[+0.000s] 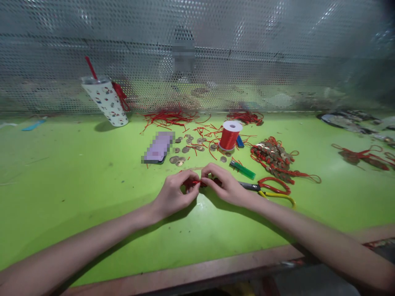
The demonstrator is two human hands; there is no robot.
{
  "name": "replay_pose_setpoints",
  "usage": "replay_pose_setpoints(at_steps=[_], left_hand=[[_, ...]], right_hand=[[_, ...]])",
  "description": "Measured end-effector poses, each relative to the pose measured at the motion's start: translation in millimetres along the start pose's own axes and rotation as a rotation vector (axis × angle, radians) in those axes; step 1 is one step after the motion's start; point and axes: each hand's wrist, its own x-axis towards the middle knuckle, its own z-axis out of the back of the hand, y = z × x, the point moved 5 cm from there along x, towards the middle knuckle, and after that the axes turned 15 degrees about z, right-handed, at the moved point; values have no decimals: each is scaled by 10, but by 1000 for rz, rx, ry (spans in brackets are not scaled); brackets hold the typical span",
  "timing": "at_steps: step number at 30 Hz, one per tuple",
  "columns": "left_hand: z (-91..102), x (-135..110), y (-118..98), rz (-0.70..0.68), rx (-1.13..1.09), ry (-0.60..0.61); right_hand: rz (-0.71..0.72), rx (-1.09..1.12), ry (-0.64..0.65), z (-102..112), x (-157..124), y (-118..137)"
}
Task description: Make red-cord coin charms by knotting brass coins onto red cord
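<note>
Fingers of my left hand (180, 189) are pinched on a red cord (194, 183) above the green table. My right hand (222, 184) meets it there, thumb and forefinger closed on the same cord. Part of the cord is hidden behind my fingers, so its knotting cannot be made out. Scissors (254, 187) with one red and one yellow handle lie just right of my right hand, blades partly covered by it. Beyond my hands are loose bronze-coloured coins (179, 163) and a spool of red cord (229, 135) standing upright.
A green lighter (243, 169) and a pile of corded coin strings (273, 158) lie to the right. A phone (159, 147) rests left of the coins. Red cord scraps (173, 118) line the perforated metal screen (197, 61). A patterned tumbler (106, 100) stands back left.
</note>
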Motion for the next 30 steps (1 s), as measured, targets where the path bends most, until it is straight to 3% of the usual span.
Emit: replay_pose_setpoints(at_steps=[5, 13, 20, 30], left_hand=[[-1, 5, 0, 9, -12, -4], [2, 6, 1, 21, -22, -7], [6, 8, 12, 41, -25, -16], [4, 4, -16, 1, -17, 7]], right_hand=[[-62, 20, -12, 24, -2, -14], [78, -45, 20, -69, -23, 2], [-111, -18, -13, -18, -5, -23], [71, -122, 87, -87, -6, 31]])
